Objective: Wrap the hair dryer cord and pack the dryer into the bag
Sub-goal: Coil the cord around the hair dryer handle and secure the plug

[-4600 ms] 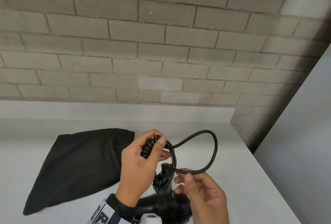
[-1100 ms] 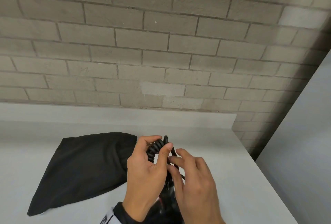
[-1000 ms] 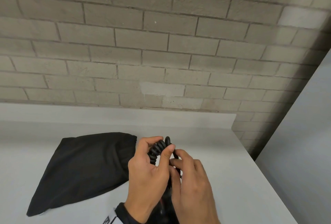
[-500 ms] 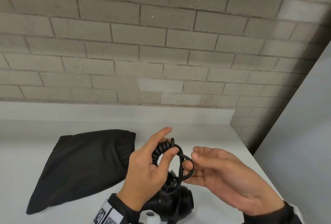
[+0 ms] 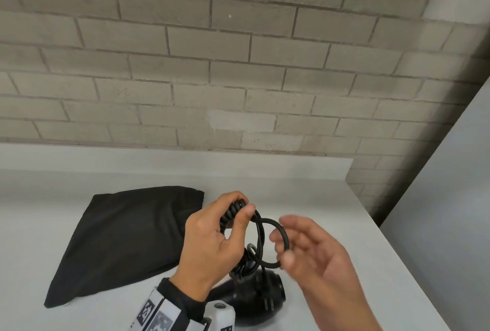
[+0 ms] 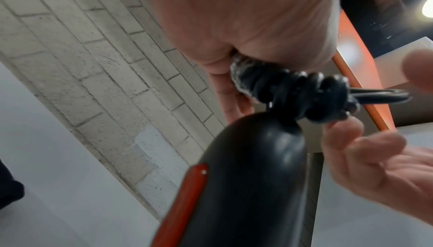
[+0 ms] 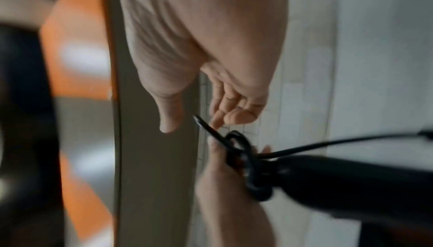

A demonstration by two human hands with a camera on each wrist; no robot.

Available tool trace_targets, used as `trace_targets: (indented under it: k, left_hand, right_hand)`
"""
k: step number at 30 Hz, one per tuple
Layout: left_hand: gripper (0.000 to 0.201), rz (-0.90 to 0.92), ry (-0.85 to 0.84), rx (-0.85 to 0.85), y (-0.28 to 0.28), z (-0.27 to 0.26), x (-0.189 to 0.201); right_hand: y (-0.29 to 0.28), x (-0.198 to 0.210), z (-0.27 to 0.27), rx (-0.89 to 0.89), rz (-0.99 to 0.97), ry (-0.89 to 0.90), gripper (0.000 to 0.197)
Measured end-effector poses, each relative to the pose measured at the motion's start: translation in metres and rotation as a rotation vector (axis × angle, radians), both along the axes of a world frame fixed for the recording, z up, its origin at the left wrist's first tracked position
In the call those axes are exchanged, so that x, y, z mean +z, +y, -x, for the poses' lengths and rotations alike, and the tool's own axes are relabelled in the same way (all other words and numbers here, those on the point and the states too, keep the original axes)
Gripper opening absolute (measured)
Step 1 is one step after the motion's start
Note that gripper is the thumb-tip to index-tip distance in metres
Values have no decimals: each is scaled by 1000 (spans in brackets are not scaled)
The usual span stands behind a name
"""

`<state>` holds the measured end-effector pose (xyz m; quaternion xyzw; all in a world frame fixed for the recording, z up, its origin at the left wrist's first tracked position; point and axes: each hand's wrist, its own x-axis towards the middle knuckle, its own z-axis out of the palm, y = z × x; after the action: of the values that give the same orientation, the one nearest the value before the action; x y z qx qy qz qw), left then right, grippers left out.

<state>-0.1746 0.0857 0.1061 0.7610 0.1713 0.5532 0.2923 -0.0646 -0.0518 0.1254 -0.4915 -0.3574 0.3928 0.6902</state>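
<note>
Head view: left hand (image 5: 212, 240) grips the coiled hair dryer cord (image 5: 233, 214) above the hair dryer (image 5: 254, 296), lifted over the white surface (image 5: 331, 211). Right hand (image 5: 318, 264), blurred, fingers spread and loose, at the cord's free loop. Black bag (image 5: 124, 238) lies flat, left.

Left wrist view: fingers (image 6: 236, 100) curled round coil.

Right wrist view: fingers (image 7: 234, 110) relaxed, unclosed.

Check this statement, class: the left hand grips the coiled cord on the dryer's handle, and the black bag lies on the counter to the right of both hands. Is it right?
One detail is wrong. The head view shows the black bag lying on the counter to the left of both hands, not the right. The rest stands: the left hand grips the coiled cord on the dryer's handle.
</note>
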Motion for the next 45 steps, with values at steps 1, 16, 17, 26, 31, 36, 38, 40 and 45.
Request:
trace_targets:
  k: [1, 16, 17, 26, 31, 36, 38, 40, 45]
  left_hand:
    - [23, 6, -2, 7, 0, 0, 0]
    - [26, 39, 36, 28, 2, 3, 0]
    - [26, 40, 35, 26, 2, 3, 0]
    - [28, 75, 27, 62, -1, 2, 1]
    - [25, 61, 33, 61, -4, 1, 4]
    - [24, 97, 19, 42, -2, 4, 3]
    - [24, 138, 7, 15, -1, 5, 2]
    - [24, 189, -11, 0, -1, 6, 2]
    - [24, 336, -54, 7, 6, 7, -3]
  right_hand:
    - [-1, -8, 5, -54, 12, -163, 59]
    - [-14, 19, -7, -56, 14, 659, 60]
    - [-17, 21, -11, -20, 38, 712, 60]
    - [-14, -26, 21, -856, -47, -738, 36]
    - [-8, -42, 38, -575, -32, -1237, 33]
    - [-2, -47, 26, -383, -45, -1103, 21]
    - [-4, -39, 20, -327, -116, -1011, 22]
    - [-9, -31, 11, -268, -148, -943, 20]
    - [-27, -24, -22, -190, -205, -806, 25]
